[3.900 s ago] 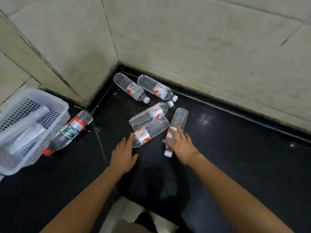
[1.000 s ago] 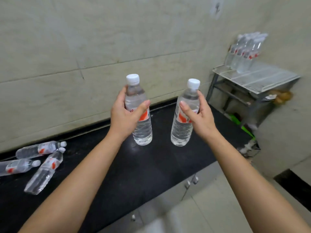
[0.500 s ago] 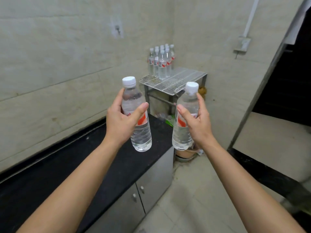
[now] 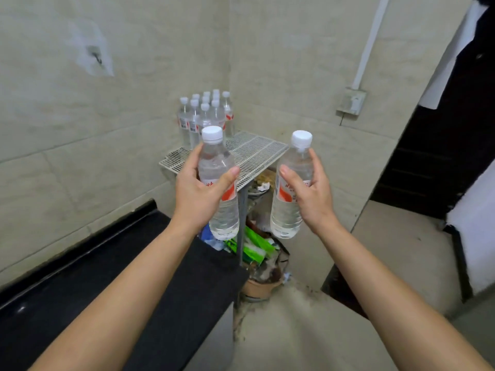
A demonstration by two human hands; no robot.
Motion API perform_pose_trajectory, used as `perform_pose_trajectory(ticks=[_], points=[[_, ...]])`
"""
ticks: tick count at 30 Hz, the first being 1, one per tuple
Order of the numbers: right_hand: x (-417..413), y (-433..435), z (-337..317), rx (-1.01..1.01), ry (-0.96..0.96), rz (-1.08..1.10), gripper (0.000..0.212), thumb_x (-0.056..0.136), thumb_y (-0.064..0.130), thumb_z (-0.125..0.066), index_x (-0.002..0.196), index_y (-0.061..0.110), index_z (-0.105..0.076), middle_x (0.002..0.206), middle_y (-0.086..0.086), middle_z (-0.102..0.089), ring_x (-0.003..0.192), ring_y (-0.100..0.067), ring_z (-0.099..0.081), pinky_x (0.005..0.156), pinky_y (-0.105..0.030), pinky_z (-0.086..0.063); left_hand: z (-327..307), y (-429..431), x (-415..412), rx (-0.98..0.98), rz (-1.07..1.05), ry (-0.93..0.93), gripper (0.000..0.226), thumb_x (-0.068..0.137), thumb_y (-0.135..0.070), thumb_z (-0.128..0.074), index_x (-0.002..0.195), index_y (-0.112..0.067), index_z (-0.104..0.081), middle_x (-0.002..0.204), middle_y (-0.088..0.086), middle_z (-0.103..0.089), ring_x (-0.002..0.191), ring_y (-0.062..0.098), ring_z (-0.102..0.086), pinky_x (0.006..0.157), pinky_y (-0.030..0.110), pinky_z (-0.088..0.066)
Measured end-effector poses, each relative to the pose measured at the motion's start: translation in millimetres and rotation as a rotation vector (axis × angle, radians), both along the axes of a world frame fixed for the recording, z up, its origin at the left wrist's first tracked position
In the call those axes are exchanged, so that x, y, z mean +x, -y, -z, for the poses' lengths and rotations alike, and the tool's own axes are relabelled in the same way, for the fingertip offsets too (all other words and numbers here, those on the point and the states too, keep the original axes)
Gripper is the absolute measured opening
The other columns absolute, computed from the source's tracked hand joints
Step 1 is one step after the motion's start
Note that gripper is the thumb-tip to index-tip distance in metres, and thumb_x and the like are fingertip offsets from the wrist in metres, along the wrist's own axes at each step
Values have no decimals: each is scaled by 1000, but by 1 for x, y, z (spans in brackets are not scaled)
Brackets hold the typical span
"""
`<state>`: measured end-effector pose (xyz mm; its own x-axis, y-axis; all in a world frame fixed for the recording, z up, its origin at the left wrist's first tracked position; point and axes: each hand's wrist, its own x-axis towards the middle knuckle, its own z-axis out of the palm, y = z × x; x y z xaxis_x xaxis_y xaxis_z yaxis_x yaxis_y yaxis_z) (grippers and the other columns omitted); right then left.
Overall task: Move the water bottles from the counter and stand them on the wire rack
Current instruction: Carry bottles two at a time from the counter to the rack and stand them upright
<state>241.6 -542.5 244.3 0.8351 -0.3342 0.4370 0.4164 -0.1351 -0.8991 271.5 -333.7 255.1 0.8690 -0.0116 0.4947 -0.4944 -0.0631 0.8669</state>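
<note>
The centre-left bottle (image 4: 223, 220) and centre-right bottle (image 4: 285, 220) are clear, with white caps and red-and-white labels. The wire rack (image 4: 257, 153), centre frame, is white with a fine grid pattern. The tabletop (image 4: 80, 290), lower left, is black. Packets (image 4: 255, 246) below centre are green and white.

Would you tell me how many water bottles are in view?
About 12: a bottle in the left hand, a second bottle in the right hand, and a cluster of roughly ten standing on the wire rack; others may be hidden.
</note>
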Motion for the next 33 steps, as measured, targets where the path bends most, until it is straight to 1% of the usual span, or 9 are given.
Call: perform_pose_trajectory(ticks=[8,11,14,17,19,22,26,30,33], points=[[123,64,-5,7,-3,60,52,78,38,-76,125,27,-57,113,1,-72,102,-19,-72,98,-52,-55,1,60,131,27,-84,-4,78,78,-33,-86,143,-12,-48,132,-3,-64,118,6,-64,104,35,-52],[176,88,7,33,-6,53,46,74,45,-74,116,36,-58,107,5,-73,100,-21,-72,97,-54,-55,7,88,171,-3,-120,-29,73,80,-29,-84,142,-12,-49,130,-4,-64,116,6,-65,104,37,-52],[237,116,19,24,-7,9,49,75,45,-73,120,30,-59,109,1,-72,102,-26,-71,96,-55,-54,11,118,212,25,-172,-44,67,82,-32,-82,138,-18,-49,128,-9,-63,116,5,-64,104,38,-52],[299,148,28,-4,22,-68,56,77,42,-72,125,16,-58,107,4,-71,101,-23,-71,95,-49,-56,17,147,255,55,-263,-70,72,77,-44,-82,137,-26,-47,132,-8,-61,121,6,-59,107,41,-50],[336,167,29,-15,16,-124,46,79,39,-70,120,21,-59,99,14,-71,96,-12,-70,90,-37,-56,22,168,284,23,-322,-102,75,73,-50,-84,135,-25,-50,131,-7,-62,120,10,-61,105,45,-51],[386,188,31,4,-14,-199,29,82,40,-68,108,29,-61,94,11,-69,88,-8,-68,80,-24,-54,31,191,323,5,-404,-138,71,75,-45,-83,135,-23,-53,127,-6,-65,117,14,-65,102,49,-53],[448,195,39,-49,-51,-303,27,91,41,-71,108,22,-62,89,11,-68,79,4,-64,69,-11,-47,42,210,362,44,-465,-195,64,78,-35,-85,132,-22,-53,126,-3,-65,117,15,-65,103,49,-52],[496,184,50,-97,-76,-393,26,92,44,-68,109,25,-61,92,11,-67,80,7,-63,68,-8,-44,50,210,394,37,-502,-222,58,80,-27,-83,130,-20,-54,124,-2,-67,115,15,-67,102,50,-53],[525,172,60,-147,-86,-427,25,87,57,-63,102,38,-58,97,9,-69,88,-2,-66,74,-19,-50,58,203,415,61,-533,-254,68,75,-40,-85,132,-23,-53,126,-4,-65,116,15,-66,102,49,-53]])
